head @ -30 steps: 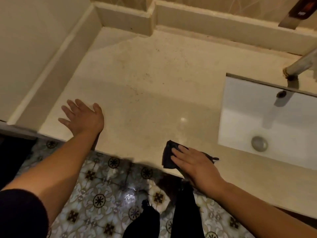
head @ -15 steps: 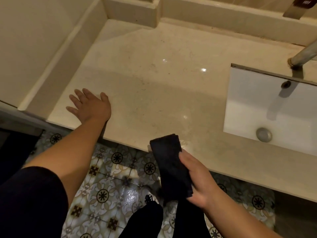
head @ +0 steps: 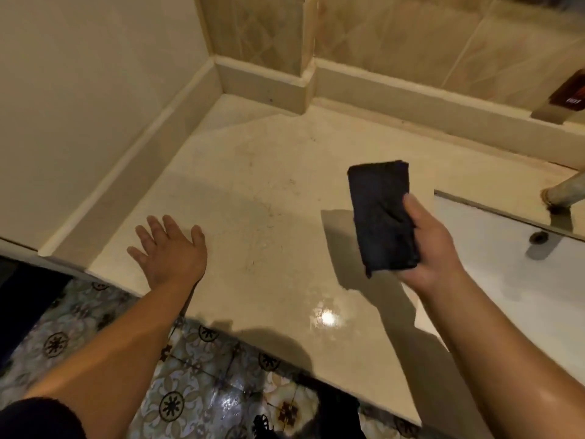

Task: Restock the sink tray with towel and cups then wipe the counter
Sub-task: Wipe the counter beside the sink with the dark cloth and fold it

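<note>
My right hand (head: 430,245) holds a folded dark cloth (head: 381,217) up in the air above the beige stone counter (head: 253,191), palm up, with the thumb pressed on the cloth's right edge. The cloth casts a shadow on the counter just left of the sink. My left hand (head: 171,248) lies flat and open on the counter near its front left corner, fingers spread. No tray, towel or cups are in view.
A white sink basin (head: 506,280) is set into the counter at the right, with a faucet (head: 566,188) above it. Raised stone ledges (head: 262,83) border the counter at the back and left. Patterned floor tiles (head: 190,391) lie below the front edge.
My right hand lifted the cloth off the counter's front edge, turned palm up, and raised it forward over the counter beside the sink. My left hand stayed flat on the counter.
</note>
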`<action>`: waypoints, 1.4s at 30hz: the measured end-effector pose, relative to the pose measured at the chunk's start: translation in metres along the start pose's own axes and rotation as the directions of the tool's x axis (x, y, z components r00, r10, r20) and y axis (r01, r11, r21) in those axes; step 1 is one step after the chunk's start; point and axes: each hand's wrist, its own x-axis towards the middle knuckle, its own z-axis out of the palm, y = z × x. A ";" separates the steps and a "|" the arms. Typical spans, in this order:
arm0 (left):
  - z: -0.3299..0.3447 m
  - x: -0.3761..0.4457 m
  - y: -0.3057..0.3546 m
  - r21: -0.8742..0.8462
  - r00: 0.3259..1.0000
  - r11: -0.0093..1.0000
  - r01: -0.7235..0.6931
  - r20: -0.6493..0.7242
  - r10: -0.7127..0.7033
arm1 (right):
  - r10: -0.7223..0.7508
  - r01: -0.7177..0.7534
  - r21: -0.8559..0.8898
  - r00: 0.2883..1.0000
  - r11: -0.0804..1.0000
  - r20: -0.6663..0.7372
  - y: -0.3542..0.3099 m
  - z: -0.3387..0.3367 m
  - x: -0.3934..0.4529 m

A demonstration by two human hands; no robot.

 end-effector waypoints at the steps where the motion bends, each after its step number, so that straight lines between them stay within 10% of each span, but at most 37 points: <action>1: 0.001 0.000 0.000 0.001 1.000 1.000 0.004 -0.006 -0.004 | -0.096 0.097 -0.065 0.995 0.993 0.016 -0.027 0.003 0.026; 5: 0.004 0.002 0.001 0.009 0.999 1.000 0.006 -0.043 -0.006 | -0.453 0.375 -0.551 0.892 0.746 -0.006 -0.119 0.000 0.142; 8: 0.004 0.005 0.000 0.001 0.998 1.000 0.024 -0.052 -0.024 | -0.548 0.288 -0.955 0.811 0.071 0.204 -0.138 -0.023 0.227; 11: 0.008 0.004 0.000 0.013 0.997 1.000 0.026 -0.075 -0.025 | -0.385 0.228 -0.829 0.801 -0.511 0.458 -0.121 -0.042 0.278; 14: 0.009 0.008 0.001 0.009 0.995 0.999 0.044 -0.092 -0.043 | -0.315 0.247 -0.696 0.756 -0.675 0.574 -0.111 -0.042 0.287; 27: 0.003 0.006 0.006 -0.041 1.000 0.999 0.017 -0.023 -0.018 | 0.165 0.757 -0.401 0.547 -0.515 0.821 0.116 -0.022 0.027; 38: 0.001 0.009 0.002 -0.024 0.998 0.999 -0.024 0.054 0.025 | 0.128 0.756 -0.580 0.635 -0.303 0.761 0.199 -0.025 -0.069; 42: -0.008 0.010 -0.007 -0.032 0.989 0.997 -0.065 0.130 0.069 | 0.120 0.575 -0.813 0.804 0.085 0.582 0.210 -0.022 -0.095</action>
